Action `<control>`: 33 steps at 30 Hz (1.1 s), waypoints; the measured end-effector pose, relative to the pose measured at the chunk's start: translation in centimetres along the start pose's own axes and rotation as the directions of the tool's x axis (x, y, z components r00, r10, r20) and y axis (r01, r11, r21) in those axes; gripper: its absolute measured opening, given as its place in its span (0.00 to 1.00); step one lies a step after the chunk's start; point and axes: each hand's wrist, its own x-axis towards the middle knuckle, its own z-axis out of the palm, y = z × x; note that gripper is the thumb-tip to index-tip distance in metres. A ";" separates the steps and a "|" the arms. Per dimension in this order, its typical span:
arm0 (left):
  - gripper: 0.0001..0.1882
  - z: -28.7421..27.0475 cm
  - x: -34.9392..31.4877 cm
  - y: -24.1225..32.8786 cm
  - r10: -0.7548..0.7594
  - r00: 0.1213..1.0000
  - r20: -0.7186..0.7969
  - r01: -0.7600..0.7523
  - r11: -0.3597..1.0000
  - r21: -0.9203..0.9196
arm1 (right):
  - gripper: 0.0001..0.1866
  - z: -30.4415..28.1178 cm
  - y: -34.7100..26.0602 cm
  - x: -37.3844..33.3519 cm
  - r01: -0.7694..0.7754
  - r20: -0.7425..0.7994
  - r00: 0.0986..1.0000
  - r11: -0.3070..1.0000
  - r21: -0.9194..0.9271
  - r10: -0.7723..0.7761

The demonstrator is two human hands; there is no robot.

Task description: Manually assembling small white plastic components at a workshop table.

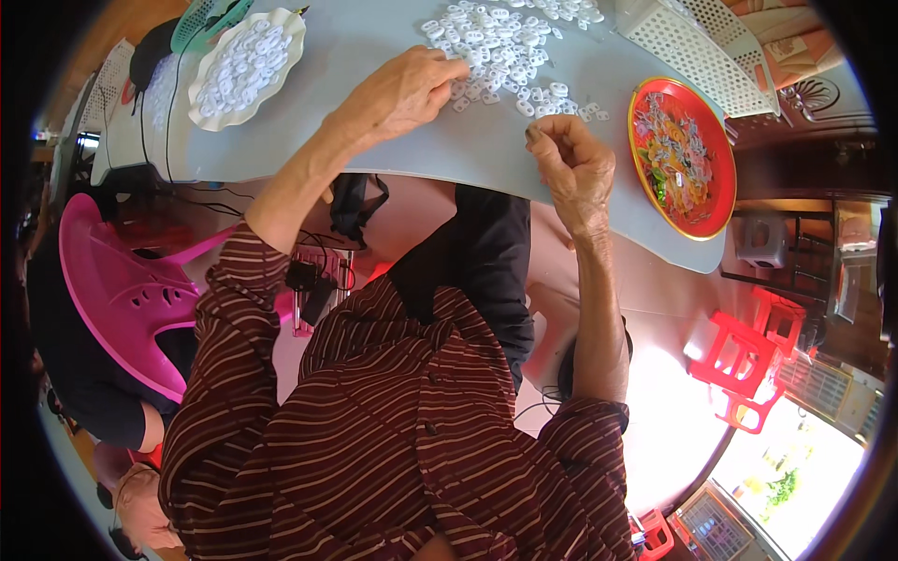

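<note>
Small white oval plastic pieces with holes (500, 51) lie in a loose pile on the grey-blue table (309, 93). At the pile's left edge is my left hand (402, 93), its fingers curled and closed at the nearest pieces; whatever they grip is hidden. Closer to the table's front edge, my right hand (575, 168) is raised with thumb and forefinger pinched together. Anything between those fingertips is too small to make out. A red round tray with a gold rim (717, 187) stands to the right, holding a heap of small clear and whitish bits.
A scalloped white dish (208, 114) full of similar white pieces sits at the left, beside a green basket (192, 26). A white perforated basket (697, 47) is at the back right. Below are a pink chair (112, 280) and red stools (739, 355). Another person sits at the left.
</note>
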 end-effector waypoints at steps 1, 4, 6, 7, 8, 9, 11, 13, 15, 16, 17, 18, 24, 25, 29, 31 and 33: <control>0.05 -0.2 0.2 -0.1 0.025 0.995 0.097 -0.031 0.998 0.057 | 0.06 0.1 0.0 0.0 -0.002 -0.002 1.000 1.000 0.002 0.002; 0.06 -0.8 0.8 0.1 0.069 0.975 0.211 -0.073 0.997 0.013 | 0.06 0.2 -0.2 -0.1 0.000 -0.004 1.000 1.000 -0.017 0.000; 0.07 -0.7 0.8 -0.1 0.103 0.971 0.216 -0.115 0.992 0.044 | 0.06 0.3 -0.2 -0.2 0.014 0.009 1.000 0.997 -0.075 -0.014; 0.08 -0.8 0.8 -0.1 0.136 0.966 0.220 -0.156 0.985 0.076 | 0.06 0.3 -0.2 -0.2 0.013 0.007 1.000 0.997 -0.074 -0.012; 0.08 -0.8 0.8 -0.1 0.136 0.965 0.222 -0.156 0.985 0.075 | 0.06 0.3 -0.2 -0.2 0.022 0.001 1.000 0.997 -0.074 -0.022; 0.08 -1.2 0.9 0.4 0.110 0.956 0.273 -0.146 0.983 0.114 | 0.05 0.3 -0.2 -0.2 0.031 -0.007 0.999 0.997 -0.073 -0.031; 0.09 -1.2 0.9 1.1 0.085 0.942 0.325 -0.141 0.978 0.152 | 0.05 0.3 -0.2 -0.2 0.026 -0.009 1.000 0.998 -0.062 -0.027; 0.08 -1.1 0.7 1.5 0.054 0.951 0.304 -0.082 0.993 0.080 | 0.05 0.4 -0.2 -0.2 0.026 -0.005 1.000 0.998 -0.049 -0.026; 0.08 -0.6 0.6 1.6 0.041 0.959 0.279 -0.062 0.996 0.065 | 0.05 0.3 0.0 -0.2 0.028 -0.007 1.000 0.998 -0.055 -0.028; 0.08 -0.3 0.6 1.6 0.027 0.967 0.252 -0.041 0.998 0.048 | 0.05 0.4 0.0 -0.2 0.027 -0.012 1.000 0.998 -0.054 -0.027; 0.08 -0.3 0.6 1.5 0.031 0.966 0.255 -0.045 0.998 0.047 | 0.05 0.5 0.1 -0.1 0.056 -0.013 0.998 0.996 -0.066 -0.057; 0.08 -0.3 0.7 1.4 0.058 0.965 0.255 -0.073 0.996 0.052 | 0.05 0.5 0.1 -0.1 0.086 -0.016 0.996 0.993 -0.079 -0.087; 0.07 0.4 0.7 1.8 0.048 0.986 0.162 -0.040 0.998 -0.054 | 0.07 0.3 0.5 -0.2 0.087 0.001 0.996 0.994 -0.065 -0.087; 0.07 0.4 0.8 2.2 -0.017 0.991 0.134 0.034 0.992 -0.124 | 0.07 0.3 0.4 -0.2 0.086 -0.007 0.996 0.994 -0.066 -0.087; 0.08 0.5 1.4 4.1 -0.222 0.918 0.330 0.384 0.713 -0.587 | 0.07 0.2 0.5 -0.2 0.071 -0.050 0.997 0.987 0.142 -0.065; 0.10 1.2 1.7 5.0 -0.263 0.871 0.414 0.484 0.321 -0.814 | 0.07 0.0 0.7 -0.2 0.074 -0.056 0.996 0.974 0.216 -0.064; 0.11 1.2 2.2 5.0 -0.240 0.853 0.464 0.516 0.248 -0.820 | 0.07 -0.1 0.4 -0.2 0.130 -0.040 0.992 0.944 0.304 -0.124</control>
